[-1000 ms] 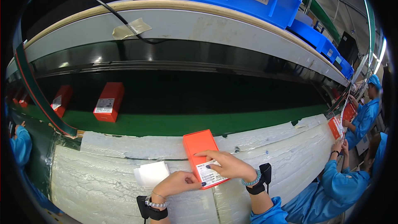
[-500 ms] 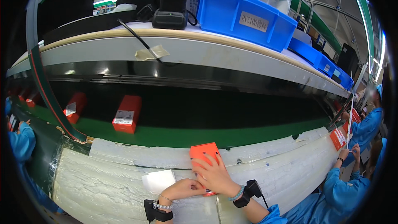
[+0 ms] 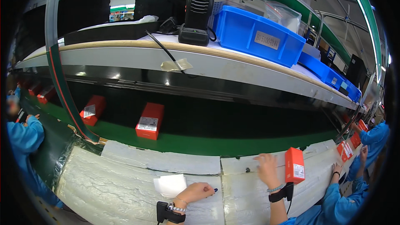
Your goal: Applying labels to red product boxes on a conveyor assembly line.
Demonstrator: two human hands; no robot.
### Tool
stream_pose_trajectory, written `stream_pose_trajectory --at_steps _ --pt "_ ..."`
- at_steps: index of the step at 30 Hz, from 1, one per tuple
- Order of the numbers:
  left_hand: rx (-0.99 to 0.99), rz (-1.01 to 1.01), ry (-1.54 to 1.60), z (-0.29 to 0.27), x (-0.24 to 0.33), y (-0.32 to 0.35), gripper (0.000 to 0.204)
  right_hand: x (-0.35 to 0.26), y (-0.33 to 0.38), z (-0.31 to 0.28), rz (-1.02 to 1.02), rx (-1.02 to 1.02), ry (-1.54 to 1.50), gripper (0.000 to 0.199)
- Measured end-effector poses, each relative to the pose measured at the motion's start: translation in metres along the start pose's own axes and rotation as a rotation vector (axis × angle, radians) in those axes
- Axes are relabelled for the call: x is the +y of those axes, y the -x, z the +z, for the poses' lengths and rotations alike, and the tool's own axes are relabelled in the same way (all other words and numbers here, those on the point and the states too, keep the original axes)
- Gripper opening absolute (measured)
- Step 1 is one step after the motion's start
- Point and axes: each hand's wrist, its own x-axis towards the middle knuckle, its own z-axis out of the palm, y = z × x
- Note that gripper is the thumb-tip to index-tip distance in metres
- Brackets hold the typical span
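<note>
A closed red box (image 3: 295, 162) with a white label on one end rests on the pale, plastic-covered bench (image 3: 125, 179), just right of my right hand. My right hand (image 3: 268, 170) is off the box, fingers stretched out and slightly blurred, over the far part of the bench. Low over the middle of the bench, my left hand (image 3: 200, 192) has its fingers curled together; whether anything small is inside is hidden. Beside its wrist lies a small stack of white paper (image 3: 170, 185). Black straps with small devices circle both my wrists.
Beyond the bench runs a green conveyor (image 3: 208, 146) carrying red boxes (image 3: 150, 121). A shelf (image 3: 125, 58) above it holds a walkie-talkie (image 3: 198, 16) and blue bins (image 3: 258, 33). Co-workers in blue sit at the left (image 3: 25, 137) and right (image 3: 341, 193).
The red box, earlier under my right hand in front of me, now stands farther right, released. My right hand has moved right and my left hand no longer touches the box. The view has shifted.
</note>
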Motion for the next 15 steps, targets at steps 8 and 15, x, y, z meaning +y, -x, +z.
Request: stream_pose_trajectory --at_steps 8,15 --pt "0.054 -0.019 0.346 -0.028 0.018 0.035 0.028 -0.122 0.004 0.038 -0.326 -0.062 -0.916 0.034" --pt "1.284 -0.515 -0.512 -0.076 -0.019 0.087 0.056 -0.187 0.014 0.031 -0.067 -0.378 -1.042 0.012"
